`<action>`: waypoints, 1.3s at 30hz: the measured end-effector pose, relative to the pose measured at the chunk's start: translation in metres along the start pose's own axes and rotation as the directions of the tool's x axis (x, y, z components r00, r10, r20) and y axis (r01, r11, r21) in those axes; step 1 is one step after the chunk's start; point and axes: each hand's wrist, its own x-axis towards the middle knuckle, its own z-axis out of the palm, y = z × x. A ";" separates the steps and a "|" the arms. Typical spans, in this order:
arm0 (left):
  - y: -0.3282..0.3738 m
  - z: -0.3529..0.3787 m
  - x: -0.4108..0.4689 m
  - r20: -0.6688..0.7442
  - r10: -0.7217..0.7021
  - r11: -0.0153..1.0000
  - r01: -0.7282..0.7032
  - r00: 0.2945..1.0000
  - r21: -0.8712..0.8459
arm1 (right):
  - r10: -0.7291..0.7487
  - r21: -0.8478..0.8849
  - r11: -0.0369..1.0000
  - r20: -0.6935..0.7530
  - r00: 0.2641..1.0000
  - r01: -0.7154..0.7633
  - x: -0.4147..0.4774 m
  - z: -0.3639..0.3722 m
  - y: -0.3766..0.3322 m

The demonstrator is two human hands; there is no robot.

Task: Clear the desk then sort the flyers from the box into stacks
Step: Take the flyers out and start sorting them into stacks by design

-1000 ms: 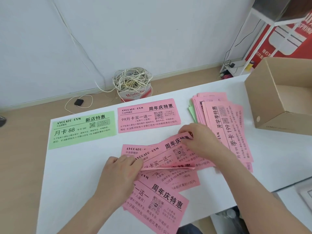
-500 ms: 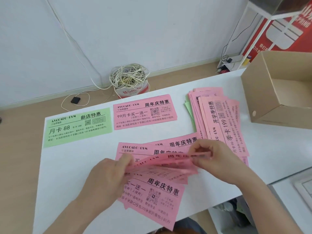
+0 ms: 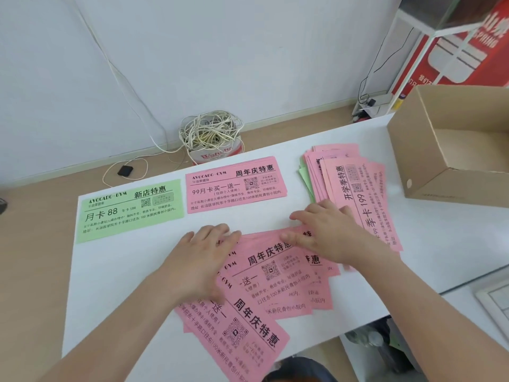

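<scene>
table [image 3: 132, 277]: white
left flyer [image 3: 129, 210]: green, black print
other flyers [image 3: 237, 186]: pink, black print
box [image 3: 451, 172]: plain brown
floor [image 3: 33, 244]: tan

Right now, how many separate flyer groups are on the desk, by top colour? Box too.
Green-topped flyer groups: 1, the green flyer at far left.
Pink-topped flyer groups: 3, the neat pink stack, the loose pink spread under both hands, and the mixed pink pile by the box.
Brown cardboard boxes: 1.
Total: 5. Sheets per group cannot be counted.
</scene>
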 end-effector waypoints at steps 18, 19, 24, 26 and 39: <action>0.002 0.063 -0.060 -0.080 0.003 0.993 -0.012 0.997 -0.119 | -0.056 0.370 0.929 0.177 0.983 -0.014 0.014 0.008 -0.038; 0.003 0.065 -0.058 -0.127 -0.029 0.997 0.019 0.991 -0.081 | -0.047 0.418 0.908 0.176 0.983 -0.031 0.014 0.009 -0.040; 0.029 0.069 -0.042 -0.206 -0.105 0.991 0.084 0.973 -0.105 | -0.039 0.468 0.881 0.209 0.977 -0.065 0.016 0.009 -0.050; 0.039 0.070 -0.038 -0.260 -0.089 0.992 0.063 0.962 -0.107 | -0.067 0.423 0.906 0.223 0.973 -0.034 0.015 0.007 -0.056; -0.041 0.020 -0.069 -0.092 -0.505 -0.139 -0.187 0.858 -0.973 | -0.123 0.354 0.899 -0.358 0.926 0.257 -0.017 -0.001 -0.064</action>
